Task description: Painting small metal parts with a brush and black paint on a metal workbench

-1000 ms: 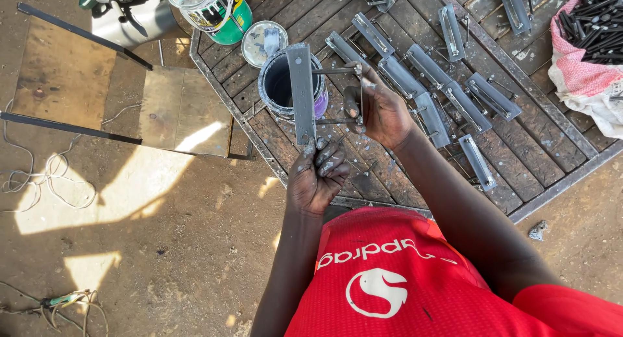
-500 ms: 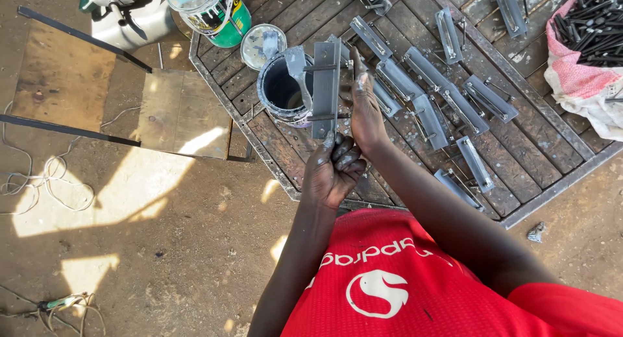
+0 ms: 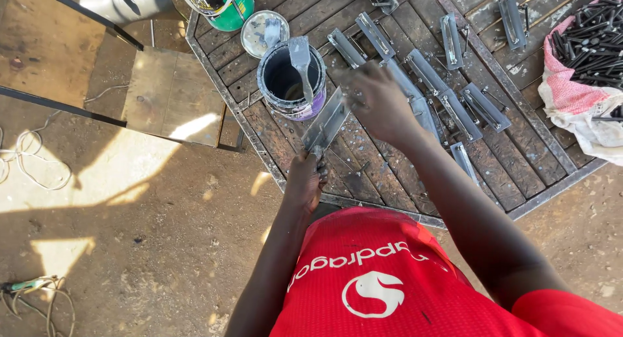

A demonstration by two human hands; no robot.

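My left hand (image 3: 305,180) grips the lower end of a grey painted metal bracket (image 3: 326,124), which tilts up towards an open paint can (image 3: 276,90). A grey paint-covered brush (image 3: 300,57) rests across the can's mouth. My right hand (image 3: 378,105) hovers blurred at the bracket's upper end, with bent fingers close to it. Whether it touches or holds the bracket is unclear.
Several grey brackets (image 3: 448,98) lie in rows on a metal-framed slatted panel (image 3: 259,142) on the ground. The can's lid (image 3: 263,32) and a green-and-white can (image 3: 224,3) sit behind. A cloth with black rods (image 3: 584,71) lies right, a wooden stool (image 3: 172,97) left.
The bracket came down from upright to a tilt beside the can. My right hand moved off its side to its upper end. The brush now lies on the can.
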